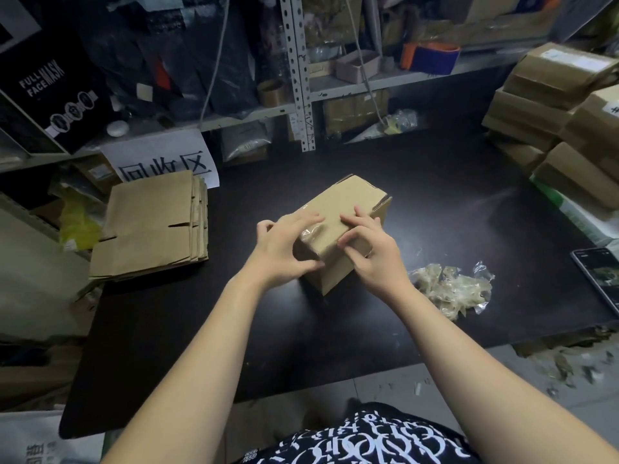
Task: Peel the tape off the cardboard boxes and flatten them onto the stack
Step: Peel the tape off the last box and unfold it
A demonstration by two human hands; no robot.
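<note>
- The black bench (452, 209) is the biggest thing we see, and all our work lies on it.
- Metal shelves (301, 78) stand behind the bench, stuffed with bags and boxes.
- A pile of taped boxes (556, 105) sits at the far right of the bench.
- The stack of flat boxes (150, 229) lies at the left edge of the bench, just below a white paper sign (160, 155).
- The cardboard box (351, 202) we are working on stands in the middle of the bench, between the stack and the pile. It is not flat yet, and its far end flaps stand a little open.
- Our left hand (284, 249) holds the near end of the cardboard box. Its fingers (308, 218) spread over the top and its thumb presses the side facing us.
- Our right hand (371, 252) is on the same end, just beside the left one. Its fingers (360, 217) are curled, with the tips on the top of the box. We cannot tell if they pinch the tape.
- A heap of peeled tape (449, 289) lies on the bench near our right wrist.
- A phone (599, 279) lies at the right edge of the bench.
- A strip of shiny clear tape (310, 234) is stuck on the near end of the cardboard box, between our two hands.
</note>
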